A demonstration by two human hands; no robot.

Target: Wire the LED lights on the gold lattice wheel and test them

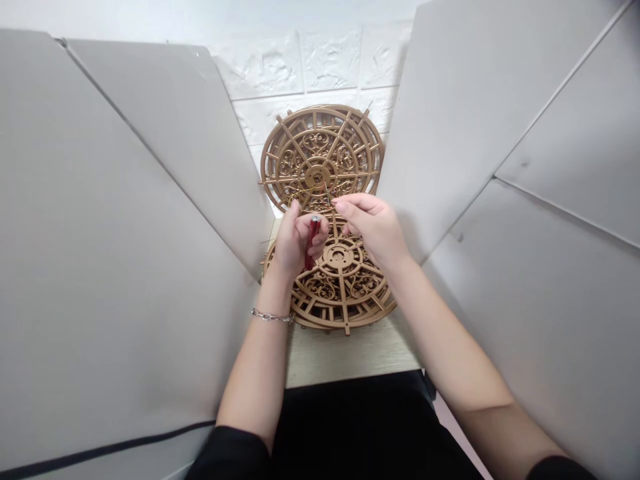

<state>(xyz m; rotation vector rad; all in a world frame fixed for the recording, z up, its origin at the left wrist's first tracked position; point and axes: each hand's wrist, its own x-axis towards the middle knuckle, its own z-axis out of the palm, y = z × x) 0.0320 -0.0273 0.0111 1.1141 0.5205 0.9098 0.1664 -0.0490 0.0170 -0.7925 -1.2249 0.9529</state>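
My left hand (299,240) is closed around a slim red cylinder with a silvery end (313,241), perhaps a tool's handle; its exact kind does not show. To its right, my right hand (370,223) pinches a thin strand (327,195) between thumb and forefinger. A fine golden wire (303,191) runs from near my left thumb toward the middle of the upper disc. Both hands are in front of round gold openwork discs: an upper stack (317,178) stands against the wall, and a lower stack (338,255) lies on the table under my hands, partly hidden.
Large pale panels rise close by on the left (115,253) and right (465,100). Behind the discs is a white brick-patterned wall (270,63). The light wooden tabletop (350,357) shows in front. A black cable (110,448) runs along the lower left.
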